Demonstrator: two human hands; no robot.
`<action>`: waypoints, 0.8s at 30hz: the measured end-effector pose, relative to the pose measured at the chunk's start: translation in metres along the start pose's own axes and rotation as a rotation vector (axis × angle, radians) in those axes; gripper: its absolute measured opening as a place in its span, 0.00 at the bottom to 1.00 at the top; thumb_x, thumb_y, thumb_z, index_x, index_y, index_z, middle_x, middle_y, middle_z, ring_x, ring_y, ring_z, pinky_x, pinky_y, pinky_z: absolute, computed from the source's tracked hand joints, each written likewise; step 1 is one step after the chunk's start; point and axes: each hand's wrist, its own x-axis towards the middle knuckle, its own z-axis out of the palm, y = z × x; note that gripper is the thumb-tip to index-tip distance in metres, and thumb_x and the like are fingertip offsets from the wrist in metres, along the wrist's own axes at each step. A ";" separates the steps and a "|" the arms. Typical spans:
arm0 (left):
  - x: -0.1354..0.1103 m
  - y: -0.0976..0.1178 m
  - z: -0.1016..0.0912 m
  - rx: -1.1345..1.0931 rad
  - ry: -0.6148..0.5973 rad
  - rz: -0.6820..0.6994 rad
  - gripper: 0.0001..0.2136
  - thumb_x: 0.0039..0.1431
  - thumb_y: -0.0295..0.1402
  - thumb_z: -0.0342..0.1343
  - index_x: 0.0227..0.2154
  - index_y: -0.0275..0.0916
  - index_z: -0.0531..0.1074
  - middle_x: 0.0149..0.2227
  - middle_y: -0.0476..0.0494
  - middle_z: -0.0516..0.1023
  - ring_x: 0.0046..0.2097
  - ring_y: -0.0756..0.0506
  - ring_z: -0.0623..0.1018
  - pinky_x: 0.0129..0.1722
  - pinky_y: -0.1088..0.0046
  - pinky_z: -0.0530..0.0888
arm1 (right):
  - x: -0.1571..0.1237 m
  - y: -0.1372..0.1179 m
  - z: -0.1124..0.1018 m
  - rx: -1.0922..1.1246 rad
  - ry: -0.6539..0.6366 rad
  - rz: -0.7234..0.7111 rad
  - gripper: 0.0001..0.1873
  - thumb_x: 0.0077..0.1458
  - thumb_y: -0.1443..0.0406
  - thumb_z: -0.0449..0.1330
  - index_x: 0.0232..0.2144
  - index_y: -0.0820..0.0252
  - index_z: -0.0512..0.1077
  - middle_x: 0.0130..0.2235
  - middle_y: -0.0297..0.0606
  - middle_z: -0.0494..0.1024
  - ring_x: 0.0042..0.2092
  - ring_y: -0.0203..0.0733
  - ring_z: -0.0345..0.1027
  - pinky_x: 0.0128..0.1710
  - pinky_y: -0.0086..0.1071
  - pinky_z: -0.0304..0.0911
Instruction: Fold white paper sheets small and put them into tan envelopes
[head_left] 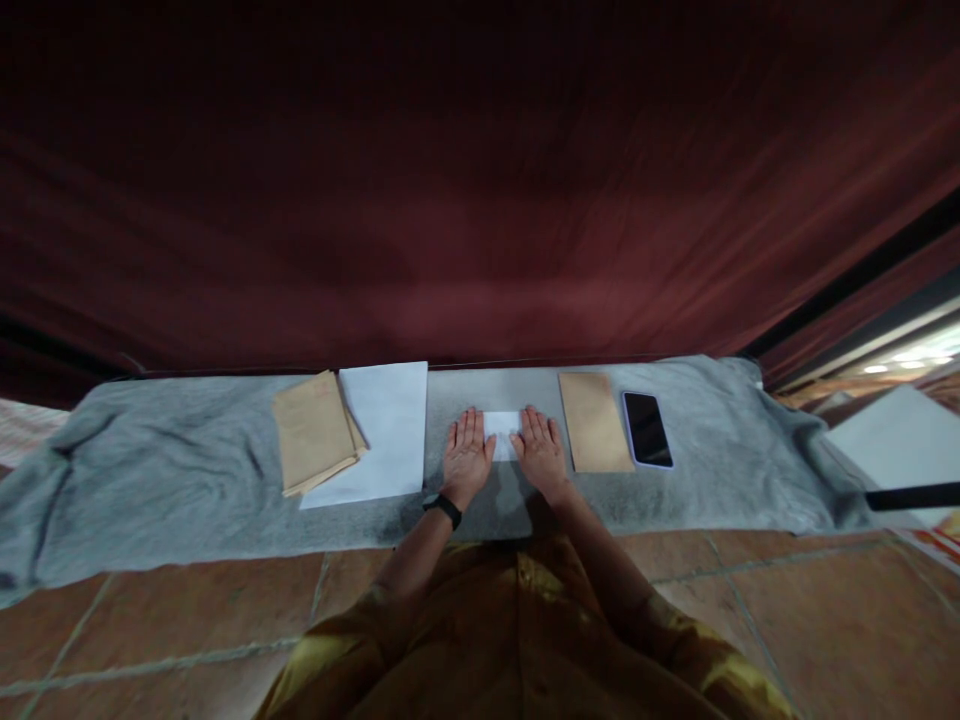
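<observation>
A small white piece of paper (502, 424), which looks folded, lies on the grey cloth in front of me. My left hand (466, 455) rests flat on its left end, fingers stretched out and pointing away from me. On the right end, my right hand (541, 450) lies flat in the same way. Both thumbs reach inward over the paper, with a gap between them. The paper's two ends are hidden under my palms. Just right of my right hand lies a single brown envelope (596, 422).
Left of my hands, a stack of brown envelopes (315, 430) overlaps white paper sheets (394, 430). A phone (648, 430) lies at the right. The grey cloth (187, 470) covers a narrow surface, backed by a dark red curtain (480, 250). Tiled floor (225, 610) shows below.
</observation>
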 end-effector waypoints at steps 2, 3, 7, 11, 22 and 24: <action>0.000 0.001 0.000 -0.005 0.003 -0.019 0.30 0.73 0.42 0.37 0.73 0.32 0.48 0.72 0.30 0.57 0.73 0.36 0.56 0.70 0.48 0.58 | 0.000 0.005 -0.001 0.000 0.013 0.011 0.32 0.74 0.55 0.41 0.70 0.69 0.57 0.68 0.56 0.64 0.69 0.56 0.58 0.68 0.55 0.49; -0.001 0.001 0.000 -0.011 0.011 -0.031 0.31 0.73 0.42 0.37 0.73 0.31 0.48 0.72 0.29 0.57 0.73 0.36 0.56 0.71 0.48 0.57 | -0.001 0.007 -0.001 -0.004 0.008 0.018 0.32 0.74 0.55 0.41 0.70 0.69 0.57 0.68 0.56 0.64 0.69 0.56 0.58 0.68 0.55 0.49; -0.005 0.000 0.003 -0.046 0.070 -0.063 0.31 0.73 0.42 0.37 0.73 0.31 0.46 0.72 0.29 0.57 0.73 0.35 0.56 0.71 0.46 0.57 | -0.002 0.010 0.000 -0.017 -0.010 0.037 0.32 0.74 0.55 0.40 0.70 0.71 0.58 0.69 0.57 0.63 0.69 0.57 0.57 0.68 0.56 0.48; -0.009 -0.003 0.005 -0.063 0.109 -0.092 0.31 0.72 0.41 0.39 0.74 0.33 0.45 0.72 0.30 0.57 0.73 0.35 0.57 0.70 0.46 0.58 | -0.003 0.010 0.002 -0.008 0.034 0.032 0.32 0.74 0.55 0.40 0.69 0.70 0.58 0.68 0.57 0.65 0.68 0.57 0.58 0.68 0.56 0.47; -0.008 0.025 -0.010 -0.012 0.007 -0.079 0.28 0.73 0.36 0.40 0.71 0.30 0.53 0.73 0.33 0.54 0.74 0.38 0.52 0.73 0.51 0.54 | -0.002 0.007 0.000 -0.021 -0.058 0.080 0.32 0.74 0.56 0.42 0.70 0.72 0.56 0.70 0.56 0.60 0.71 0.58 0.52 0.70 0.54 0.42; -0.009 0.036 -0.009 -0.057 -0.036 0.052 0.26 0.73 0.36 0.39 0.71 0.34 0.56 0.73 0.38 0.56 0.75 0.40 0.52 0.73 0.54 0.54 | -0.002 0.007 -0.001 -0.028 -0.072 0.079 0.32 0.74 0.57 0.42 0.70 0.72 0.56 0.71 0.55 0.59 0.71 0.58 0.52 0.70 0.54 0.42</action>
